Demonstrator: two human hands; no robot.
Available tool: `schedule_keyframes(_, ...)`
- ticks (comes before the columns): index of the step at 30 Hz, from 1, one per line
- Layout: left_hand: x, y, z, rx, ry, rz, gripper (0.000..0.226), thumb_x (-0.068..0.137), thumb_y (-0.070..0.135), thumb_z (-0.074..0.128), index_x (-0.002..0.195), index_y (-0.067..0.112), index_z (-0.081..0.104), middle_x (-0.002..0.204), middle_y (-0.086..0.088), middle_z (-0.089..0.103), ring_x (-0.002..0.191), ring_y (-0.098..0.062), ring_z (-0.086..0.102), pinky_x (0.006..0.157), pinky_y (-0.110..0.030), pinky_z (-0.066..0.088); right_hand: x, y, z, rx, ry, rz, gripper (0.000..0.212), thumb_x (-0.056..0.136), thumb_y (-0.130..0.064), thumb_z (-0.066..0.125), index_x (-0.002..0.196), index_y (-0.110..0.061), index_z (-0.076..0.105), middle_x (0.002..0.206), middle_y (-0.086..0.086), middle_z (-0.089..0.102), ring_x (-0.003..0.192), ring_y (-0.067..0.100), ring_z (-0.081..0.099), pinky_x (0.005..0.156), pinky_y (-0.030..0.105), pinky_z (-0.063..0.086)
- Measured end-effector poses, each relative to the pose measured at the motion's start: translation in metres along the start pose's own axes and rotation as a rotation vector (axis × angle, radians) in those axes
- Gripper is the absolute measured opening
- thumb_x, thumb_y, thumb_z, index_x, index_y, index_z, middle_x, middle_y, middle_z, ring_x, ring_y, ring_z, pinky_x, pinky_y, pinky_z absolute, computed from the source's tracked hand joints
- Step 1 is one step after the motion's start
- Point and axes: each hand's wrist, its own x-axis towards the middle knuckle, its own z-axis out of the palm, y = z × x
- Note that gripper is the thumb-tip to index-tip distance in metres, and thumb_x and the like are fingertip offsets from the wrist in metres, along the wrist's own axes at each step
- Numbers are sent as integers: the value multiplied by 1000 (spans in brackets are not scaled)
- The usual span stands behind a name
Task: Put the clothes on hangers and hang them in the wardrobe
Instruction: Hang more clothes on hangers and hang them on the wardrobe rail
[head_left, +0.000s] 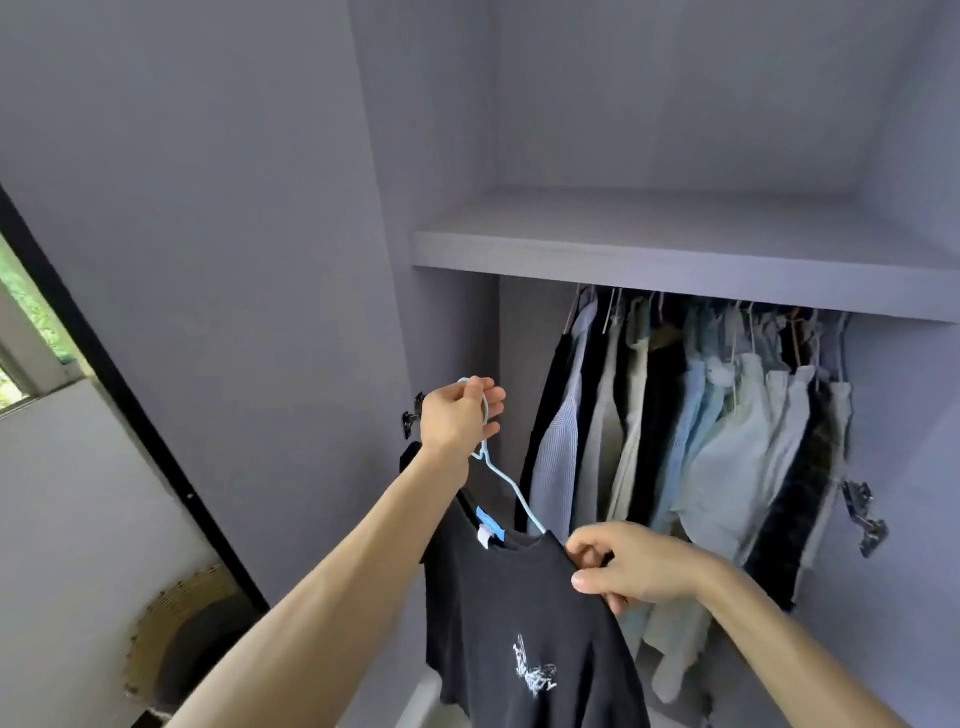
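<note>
Left hand (457, 418) raised, fingers curled around the hook of a thin light-blue wire hanger (506, 480). Black short-sleeved T-shirt with a white chest print (519, 613) is on that hanger, blue neck label (491, 522) showing at the collar. Right hand (631, 569) pinches the shirt's shoulder seam between thumb and fingers, just beside the hanger arm. Shirt hangs in front of the open pale-grey wardrobe (452, 156), to the left of and apart from the row of hung clothes (701, 441) (whites, light blues, darks) under the grey shelf (675, 260). Rail itself hidden by the shelf edge. Metal door hinge (862, 514) on the right wardrobe wall. Woven wicker basket (171, 623) low left, window (26, 332) far left.
</note>
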Motion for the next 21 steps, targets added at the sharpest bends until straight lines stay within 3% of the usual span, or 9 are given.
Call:
schedule_keyframes(5,58,15,24,120,-37,-20,20,102,15,48,107,13,67,90,3,75,95,-14,71,73,-27,58,46,-7,-42,46,-49,-30,6,92,-13,60,96,-12,55,84,10,65,63,13,66,59,23,49)
schedule_keyframes(8,88,23,36,269,-93,3,12,98,17,55,99,21,67,96,6,74,95,-15,68,83,-31,58,63,-5,-51,152,-19,-60,7,93,-13,60,95,-11,54,85,5,62,66,11,67,62,25,51)
schedule_keyframes(12,108,23,40,755,-233,277,27,103,32,44,90,16,61,85,5,58,82,-17,53,74,-26,45,80,3,-55,234,21,-76,12,95,-15,59,100,-7,53,93,7,60,68,13,68,66,25,53)
schedule_keyframes(14,118,16,33,1043,-245,459,39,106,39,32,92,15,59,87,3,58,100,-23,56,93,-36,42,86,8,-56,259,45,-85,10,96,-16,58,98,-9,52,93,5,58,68,12,66,66,25,52)
schedule_keyframes(15,124,13,26,1220,-185,541,43,106,41,26,101,18,62,103,2,62,123,-27,50,111,-44,29,89,10,-55,270,53,-88,9,96,-16,58,97,-10,52,92,5,58,67,12,65,66,25,52)
schedule_keyframes(16,134,11,18,1393,-104,613,49,106,44,20,116,21,62,128,0,59,143,-28,32,120,-52,7,93,11,-55,280,62,-91,8,96,-16,58,97,-11,52,91,4,57,67,11,64,66,25,52)
schedule_keyframes(17,143,10,10,1543,-14,688,56,105,46,14,128,23,59,148,-3,48,152,-25,14,118,-54,-12,96,11,-55,295,73,-92,8,97,-17,58,97,-11,52,88,3,57,66,10,62,66,25,52)
schedule_keyframes(18,152,12,0,1658,60,760,62,102,48,11,134,23,57,156,-5,38,154,-23,5,114,-56,-20,100,11,-55,312,86,-94,8,97,-16,57,98,-10,53,86,2,56,64,9,61,66,25,52)
schedule_keyframes(21,176,24,-27,1895,149,847,60,100,47,16,149,24,43,164,-10,20,154,-24,-3,110,-58,-27,113,6,-57,371,123,-89,10,98,-16,57,104,-8,54,75,-2,58,61,8,57,65,23,49)
